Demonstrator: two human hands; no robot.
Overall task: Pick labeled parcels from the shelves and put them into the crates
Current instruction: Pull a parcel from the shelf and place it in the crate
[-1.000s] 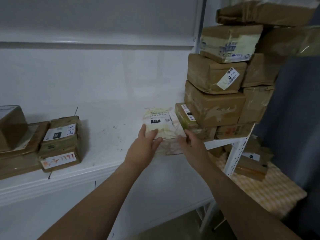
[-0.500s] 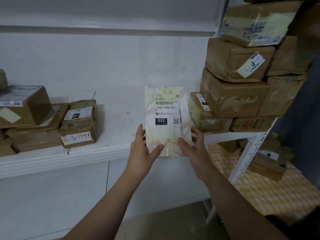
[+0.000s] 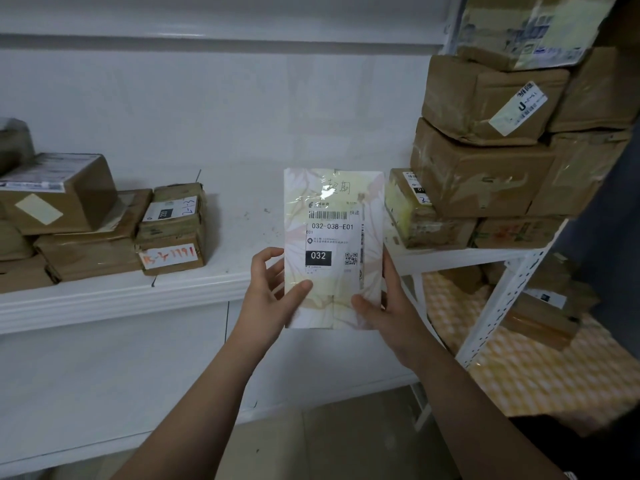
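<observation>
Pale floral mailer (image 3: pixel 333 249) lifted off the white shelf (image 3: pixel 121 294), label 032 (image 3: pixel 318 257) upright, left hand (image 3: pixel 273 289) and right hand (image 3: pixel 384 306) gripping its lower corners. Pick done; crate next.

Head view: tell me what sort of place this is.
Likely a parcel storeroom or pickup point: taped cardboard boxes stacked on a metal rack, small boxes with handwritten codes on the ledge, and a flat parcel with a barcode label, held by the left hand and right hand.

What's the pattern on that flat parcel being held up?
The flat parcel has a pale leafy print in cream, pink and light green, seen best in the head view.
</observation>
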